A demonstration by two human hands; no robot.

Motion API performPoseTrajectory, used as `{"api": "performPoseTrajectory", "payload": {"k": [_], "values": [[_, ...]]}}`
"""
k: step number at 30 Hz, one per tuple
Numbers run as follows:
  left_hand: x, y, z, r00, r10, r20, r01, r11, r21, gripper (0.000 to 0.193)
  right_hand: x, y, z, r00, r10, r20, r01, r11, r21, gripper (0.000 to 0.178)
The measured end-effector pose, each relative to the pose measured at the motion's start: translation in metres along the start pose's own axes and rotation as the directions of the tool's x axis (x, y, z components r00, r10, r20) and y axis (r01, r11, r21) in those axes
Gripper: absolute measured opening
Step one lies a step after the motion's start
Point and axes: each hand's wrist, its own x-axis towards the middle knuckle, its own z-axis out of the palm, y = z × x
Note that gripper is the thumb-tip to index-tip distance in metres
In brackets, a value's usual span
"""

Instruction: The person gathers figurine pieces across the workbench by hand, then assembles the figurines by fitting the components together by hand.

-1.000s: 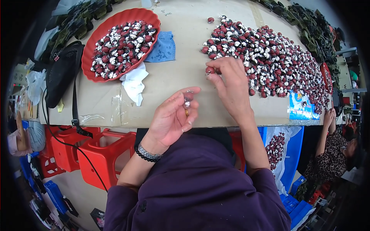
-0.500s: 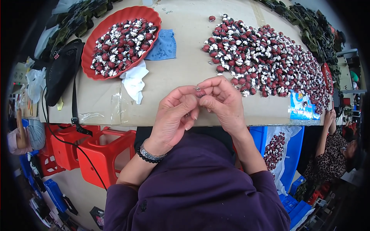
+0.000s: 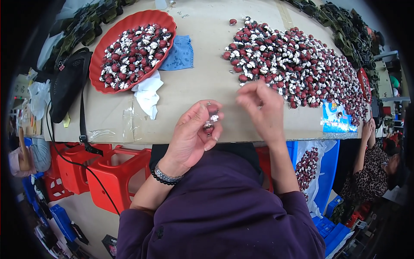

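My left hand is closed around small dark-red ball charms near the table's front edge. One red ball charm with a metal ring on top is pinched between thumb and fingers. Below it, against the fingers, are a small white piece and a second red ball charm. My right hand is off to the right, apart from the left. Its fingers are bent, with the thumb and forefinger apart and nothing visible between them. Just beyond lies a large heap of red, black and white ball charms.
At left, a scalloped red tray holds more charms, beside a blue cloth and a white tissue. A black bag lies farther left. Red stools and a blue crate stand below the table; a co-worker is at right.
My right hand has let go of the charm and moved right, towards the heap. My left hand keeps hold of the charms and has turned slightly, so more of them shows.
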Motion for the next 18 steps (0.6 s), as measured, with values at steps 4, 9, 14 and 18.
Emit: {"api": "performPoseTrajectory", "payload": {"k": [4,9,14,18], "values": [[0.000,0.001,0.004,1.000,-0.017,-0.001,0.017,0.999,0.042,0.036,0.020,0.015,-0.011,0.977,-0.200,-0.074,0.120,0.801,-0.586,0.026],[0.001,0.003,0.006,1.000,-0.029,0.002,0.029,0.999,0.042,0.034,0.028,0.022,-0.008,0.975,-0.208,0.075,0.186,0.592,-0.784,0.026],[0.003,0.006,0.002,0.999,-0.038,0.025,0.038,0.999,0.028,0.031,0.028,0.018,-0.011,0.975,-0.214,0.057,0.197,0.723,-0.662,0.023],[0.004,0.006,0.000,0.999,-0.033,0.021,0.033,0.999,-0.003,0.028,0.018,0.003,-0.009,0.992,-0.115,0.060,0.126,0.966,-0.228,0.026]]}}
